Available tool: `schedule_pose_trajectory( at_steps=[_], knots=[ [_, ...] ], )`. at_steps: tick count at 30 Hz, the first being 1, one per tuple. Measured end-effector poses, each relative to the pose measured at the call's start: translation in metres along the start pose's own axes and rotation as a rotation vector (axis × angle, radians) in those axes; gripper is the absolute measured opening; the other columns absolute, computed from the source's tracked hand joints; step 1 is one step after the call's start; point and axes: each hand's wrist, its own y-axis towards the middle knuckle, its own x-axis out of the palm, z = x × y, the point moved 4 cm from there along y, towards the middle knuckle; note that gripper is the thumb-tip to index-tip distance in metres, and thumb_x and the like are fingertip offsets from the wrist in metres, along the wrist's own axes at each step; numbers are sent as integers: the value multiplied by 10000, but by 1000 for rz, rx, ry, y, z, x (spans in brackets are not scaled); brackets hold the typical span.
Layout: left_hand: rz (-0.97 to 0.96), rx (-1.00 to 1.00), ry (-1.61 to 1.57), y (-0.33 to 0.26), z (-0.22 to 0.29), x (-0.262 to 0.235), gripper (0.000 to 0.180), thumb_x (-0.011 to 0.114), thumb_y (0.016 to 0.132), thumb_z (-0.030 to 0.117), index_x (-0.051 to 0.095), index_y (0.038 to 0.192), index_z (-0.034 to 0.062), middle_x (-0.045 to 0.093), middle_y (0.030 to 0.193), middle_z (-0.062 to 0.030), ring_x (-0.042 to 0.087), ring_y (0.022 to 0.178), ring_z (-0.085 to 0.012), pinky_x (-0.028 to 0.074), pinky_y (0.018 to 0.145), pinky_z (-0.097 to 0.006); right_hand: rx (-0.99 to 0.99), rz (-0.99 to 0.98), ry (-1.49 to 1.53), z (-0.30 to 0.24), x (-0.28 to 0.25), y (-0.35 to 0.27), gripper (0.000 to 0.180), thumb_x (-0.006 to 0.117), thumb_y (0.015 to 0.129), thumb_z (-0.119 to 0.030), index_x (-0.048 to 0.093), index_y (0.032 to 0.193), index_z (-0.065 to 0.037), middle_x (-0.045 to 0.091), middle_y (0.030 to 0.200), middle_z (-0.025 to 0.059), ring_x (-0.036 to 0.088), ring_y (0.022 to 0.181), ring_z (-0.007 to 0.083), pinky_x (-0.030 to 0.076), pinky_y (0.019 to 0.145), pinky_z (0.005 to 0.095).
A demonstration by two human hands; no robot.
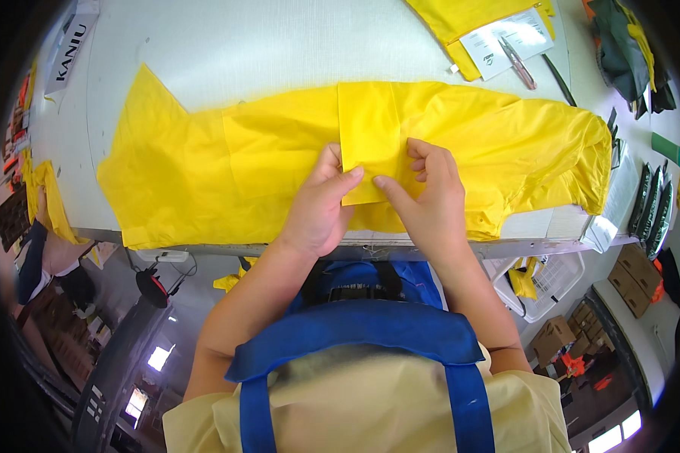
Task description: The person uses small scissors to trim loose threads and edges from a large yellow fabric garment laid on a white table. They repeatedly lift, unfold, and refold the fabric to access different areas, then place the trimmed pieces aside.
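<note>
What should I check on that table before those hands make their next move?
1. Yellow cloth on the table: ok, spread lengthwise across it.
2. Cloth smooth throughout: not ok, the right end is bunched and creased.
3. Left hand holding the yellow panel: ok, thumb over its left edge.
4. Right hand pinching the panel: cannot tell, fingers curled.
5. Snips-like tool away from both hands: ok, lying partly on white paper.
</note>
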Motion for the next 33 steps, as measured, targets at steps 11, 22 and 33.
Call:
schedule_pose_trajectory(
  at_steps=[11,22,33],
  knots=[
    [-40,102,221,-5,5,4,355,473,880,41,386,1224,17,483,1197,-95,447,1133,-152,330,990,-300,358,-122,445,21,14,-6,130,689,760,-22,574,808,14,556,688,-19,502,611,32,433,570,179],
    [-343,820,1820,-7,65,50,801,736,675,312,357,1336,67,508,1138,-104,460,1128,-282,167,1079,-511,132,-92,376,-26,-27,-15,65,630,752,-7,590,803,-2,583,695,21,544,602,69,459,569,210],
    [-324,528,1323,-8,46,49,368,690,760,158,543,1087,77,614,917,-150,602,825,-299,472,711,-371,-456,206,-119,-74,-58,-9,158,635,722,-4,575,862,-46,577,947,124,539,872,285,448,784,363]
  ],
)
